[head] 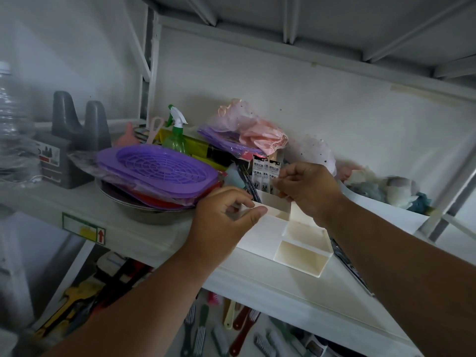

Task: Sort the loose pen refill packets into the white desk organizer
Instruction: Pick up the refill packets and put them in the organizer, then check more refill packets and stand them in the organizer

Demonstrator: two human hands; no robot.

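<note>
Shelf edge: the white compartmented plastic desk organizer (301, 249) sits near the front lip of the white metal shelf (144, 235).
Refills: grey printed pen refill packets (265, 173) stand upright in its back compartment.
Left hand (221, 222): fingers pinch the organizer's left wall.
Right hand (306, 188): fingertips grip the packets.
Crowding: stacked purple plastic strainer baskets (157, 168) just left; green spray bottle (176, 132) behind.

We see a white shelf (154, 235) carrying the organizer (301, 243); left of it a steel bowl (144, 215), farther left a grey box (64, 161).
</note>
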